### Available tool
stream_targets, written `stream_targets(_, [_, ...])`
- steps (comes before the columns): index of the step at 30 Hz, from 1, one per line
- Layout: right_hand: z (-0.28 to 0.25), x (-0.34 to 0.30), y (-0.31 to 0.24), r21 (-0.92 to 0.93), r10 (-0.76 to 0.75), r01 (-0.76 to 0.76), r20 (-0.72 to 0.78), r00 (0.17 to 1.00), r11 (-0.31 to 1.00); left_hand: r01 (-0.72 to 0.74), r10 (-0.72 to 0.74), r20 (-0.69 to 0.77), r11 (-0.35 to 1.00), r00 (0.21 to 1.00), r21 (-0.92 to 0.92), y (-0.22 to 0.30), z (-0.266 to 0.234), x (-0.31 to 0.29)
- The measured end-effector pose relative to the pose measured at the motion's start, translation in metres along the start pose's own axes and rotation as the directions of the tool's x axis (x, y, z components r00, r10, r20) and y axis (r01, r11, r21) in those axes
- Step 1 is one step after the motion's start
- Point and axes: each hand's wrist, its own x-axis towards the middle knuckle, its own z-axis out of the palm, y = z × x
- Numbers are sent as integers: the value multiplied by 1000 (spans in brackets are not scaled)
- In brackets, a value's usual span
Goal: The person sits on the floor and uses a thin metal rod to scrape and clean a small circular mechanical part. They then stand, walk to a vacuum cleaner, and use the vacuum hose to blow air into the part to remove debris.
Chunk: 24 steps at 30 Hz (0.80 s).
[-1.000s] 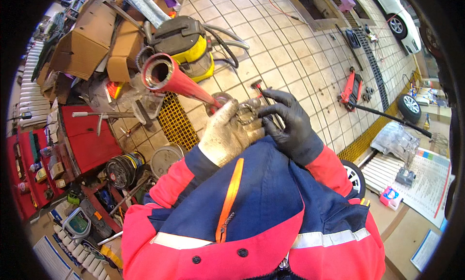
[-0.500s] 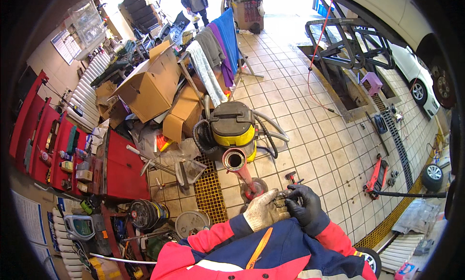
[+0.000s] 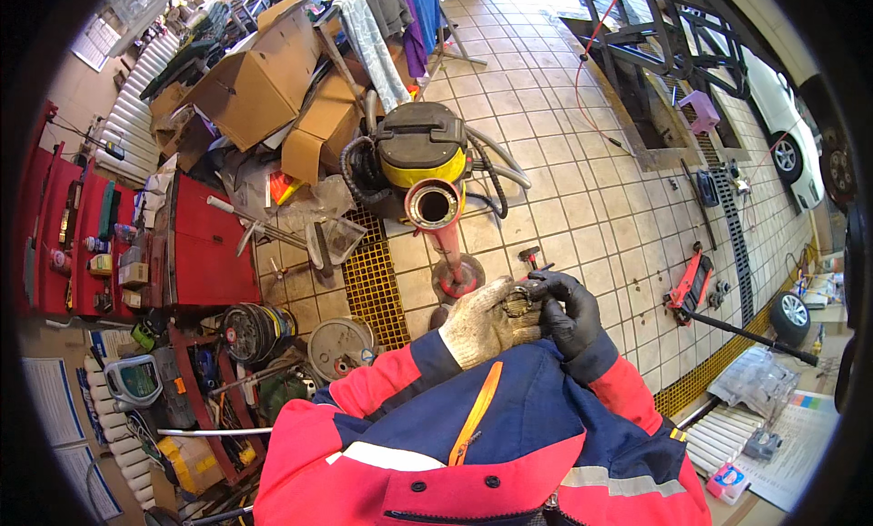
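In front of my chest my two gloved hands meet. My left hand (image 3: pixel 486 326), in a pale dirty knit glove, is closed around a small dark metal part (image 3: pixel 518 300) with a shiny edge. From the other side my right hand (image 3: pixel 573 313), in a black glove, pinches at the same part with bent fingers. The gloves cover most of the part, so its exact kind cannot be made out. Just beyond my hands stands a red post (image 3: pixel 446 246) with a round open top and a round base.
A yellow and black vacuum cleaner (image 3: pixel 420 144) stands ahead, beside cardboard boxes (image 3: pixel 250 94). Red tool cabinets (image 3: pixel 214 244) are at left. A red floor jack (image 3: pixel 691 285) with a long handle lies at right, near a wheel (image 3: pixel 789 317). Further off is a lift (image 3: pixel 637 35) over a floor pit.
My view has tilted downward, so the hands sit higher in the picture and the person at the back has left it. The part stays between both hands, with the right fingers slightly shifted.
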Motion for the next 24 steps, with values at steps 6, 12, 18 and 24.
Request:
stream_targets(6, [9, 16, -31, -41, 10, -10, 16, 1000, 999, -23, 24, 17, 998, 1000, -50, 10, 3, -8])
stream_targets(12, [28, 62, -124, -417, -378, 380, 92, 921, 826, 4, 11, 122, 993, 993, -122, 26, -1, -20])
stream_targets(18, [66, 109, -189, -505, -451, 582, 368, 813, 637, 22, -17, 45, 993, 999, -114, 42, -8, -17])
stream_targets(24, [89, 128, -185, -472, -430, 599, 423, 798, 647, -29, 26, -60, 998, 998, -49, 60, -10, -33])
